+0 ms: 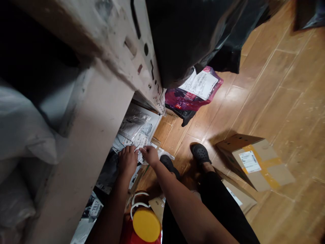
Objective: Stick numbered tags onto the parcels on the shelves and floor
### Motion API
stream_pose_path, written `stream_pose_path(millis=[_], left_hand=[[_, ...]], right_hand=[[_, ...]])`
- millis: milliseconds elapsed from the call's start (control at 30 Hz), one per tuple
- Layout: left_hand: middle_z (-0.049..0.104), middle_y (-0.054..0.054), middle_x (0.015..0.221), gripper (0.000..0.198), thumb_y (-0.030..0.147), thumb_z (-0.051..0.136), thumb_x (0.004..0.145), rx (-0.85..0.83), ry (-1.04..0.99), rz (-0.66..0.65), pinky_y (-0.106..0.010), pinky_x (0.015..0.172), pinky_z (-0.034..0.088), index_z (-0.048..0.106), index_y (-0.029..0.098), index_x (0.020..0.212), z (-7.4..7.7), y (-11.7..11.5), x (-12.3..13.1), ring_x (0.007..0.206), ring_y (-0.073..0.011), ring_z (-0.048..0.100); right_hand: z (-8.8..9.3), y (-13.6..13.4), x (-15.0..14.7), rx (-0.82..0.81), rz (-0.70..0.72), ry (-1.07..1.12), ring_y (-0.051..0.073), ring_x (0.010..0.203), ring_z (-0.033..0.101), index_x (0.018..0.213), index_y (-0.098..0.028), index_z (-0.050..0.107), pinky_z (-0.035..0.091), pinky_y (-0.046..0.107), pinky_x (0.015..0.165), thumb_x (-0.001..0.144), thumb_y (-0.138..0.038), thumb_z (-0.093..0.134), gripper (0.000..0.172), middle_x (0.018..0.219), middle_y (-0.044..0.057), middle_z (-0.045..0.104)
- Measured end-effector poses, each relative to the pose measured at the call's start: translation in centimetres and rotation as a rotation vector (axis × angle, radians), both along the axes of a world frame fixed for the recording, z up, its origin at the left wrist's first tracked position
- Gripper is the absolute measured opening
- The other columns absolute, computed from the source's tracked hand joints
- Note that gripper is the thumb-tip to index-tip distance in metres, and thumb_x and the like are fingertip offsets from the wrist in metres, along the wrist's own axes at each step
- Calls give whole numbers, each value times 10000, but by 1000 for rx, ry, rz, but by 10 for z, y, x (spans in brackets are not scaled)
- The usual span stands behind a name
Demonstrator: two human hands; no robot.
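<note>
Both hands meet over the low shelf, their fingers closed at a white packet with a printed label [140,140]. My right hand [150,156] pinches its near edge between thumb and fingers. Close beside it, my left hand [127,160] has curled fingers at the same edge, the thumb towards the right hand. Part of the packet is hidden behind the fingers. Just beyond them lies a clear plastic-wrapped parcel [132,126]. Dark plastic parcels [109,169] lie left of my left hand on the shelf.
A perforated metal shelf post [138,51] and a shelf beam [99,112] rise at the left. Black bags [188,37] overhang a purple parcel [195,89]. Taped cardboard boxes [264,166] stand on the wooden floor by my feet. Below is a yellow round lid [146,224].
</note>
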State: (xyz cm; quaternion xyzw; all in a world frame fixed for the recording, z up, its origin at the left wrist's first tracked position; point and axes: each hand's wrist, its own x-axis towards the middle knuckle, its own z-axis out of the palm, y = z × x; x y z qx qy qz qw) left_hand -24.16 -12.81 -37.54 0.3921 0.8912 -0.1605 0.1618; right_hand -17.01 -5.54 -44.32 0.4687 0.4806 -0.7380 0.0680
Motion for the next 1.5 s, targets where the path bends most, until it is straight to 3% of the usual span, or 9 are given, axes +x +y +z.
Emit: stream_pose_path(millis=[133,367,600,700,900,1067,1200,1333,1500], left_hand=[[631,-111,904,170,271,460,914,-43,50,20,-384,747,398,588,166,879,-2,5,3,882,-284,574],[626,-130,931,167,253,461,908,-80,95,53,-396,754,407,596,156,897,-9,8,7,892,-292,577],[625,-130,936,179,252,450,913,-84,122,101,-404,776,415,598,153,895,-8,11,14,910,-300,574],[629,-127,925,182,253,451,914,-85,111,99,-406,762,422,607,163,886,-7,13,13,902,-304,585],[638,-119,908,184,275,460,910,-48,38,78,-421,725,432,619,187,879,-9,10,0,883,-323,598],[651,-68,961,321,191,518,855,59,-102,43,-352,833,451,510,148,1172,0,-4,-9,924,-225,604],[590,-94,1052,393,308,690,715,76,-102,-51,-400,841,444,579,207,1079,8,-5,1,982,-288,551],[598,-105,916,270,310,712,714,40,88,2,-423,730,442,628,210,950,1,5,14,853,-313,553],[634,-84,881,150,131,667,743,238,107,-31,-394,716,453,666,212,869,-12,-2,10,832,-279,572]], right_hand=[[3,-1,-5,59,16,-85,116,511,394,519,-213,426,279,258,535,751,-339,634,336,479,-49,435],[-1,-2,15,-14,74,-15,94,505,432,563,-188,529,325,214,495,733,-323,647,247,508,-53,505],[6,-12,26,48,42,-205,94,450,348,455,-211,398,239,244,442,760,-582,561,507,414,-51,383],[5,-12,29,23,57,-231,96,440,361,441,-213,399,243,246,433,722,-645,556,538,407,-47,388],[-9,-6,67,1,97,-245,86,424,332,429,-211,413,212,255,442,694,-501,626,446,399,-59,361],[-25,-12,129,-70,65,-362,103,423,377,421,-219,400,256,250,454,693,-449,613,415,394,-52,386],[-24,-26,163,-146,34,-401,118,453,439,452,-209,436,309,243,466,695,-399,621,359,425,-39,460],[-16,-38,166,-227,38,-414,127,456,486,468,-198,483,334,245,458,731,-307,596,306,452,-14,530],[-10,-44,151,-254,27,-401,108,437,464,463,-200,476,333,237,453,753,-271,590,320,447,-15,524]])
